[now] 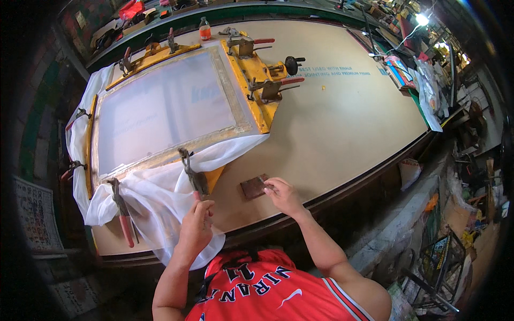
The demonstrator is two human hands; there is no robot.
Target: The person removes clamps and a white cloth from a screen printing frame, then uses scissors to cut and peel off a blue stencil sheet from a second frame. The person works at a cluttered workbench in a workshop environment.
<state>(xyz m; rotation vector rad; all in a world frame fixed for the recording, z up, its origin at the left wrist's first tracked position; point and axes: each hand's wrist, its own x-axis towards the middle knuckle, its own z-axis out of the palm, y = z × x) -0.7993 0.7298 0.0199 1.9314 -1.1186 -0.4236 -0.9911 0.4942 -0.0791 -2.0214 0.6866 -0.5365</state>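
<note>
My left hand [196,223] is closed at the red handle of a locking clamp [188,170] on the near side of a rectangular frame [171,153]. White translucent mesh fabric [160,109] spans this frame, its loose edge draped toward me in folds. To the right, my right hand [285,197] pinches the edge of a small flat reddish-brown plate [253,188] just over the board. Another locking clamp [122,211] with red handles grips the fabric at the near left. Yellow metal bars [249,88] line the frame, carrying more clamps along the right side.
Beneath everything lies a large beige board [332,117] with printed lettering. A small bottle of orange liquid [204,29] stands beyond the frame. At the far right are plastic bags [428,91] and stacked items. Clutter fills the floor at the lower right, beside a dark metal rack [441,265].
</note>
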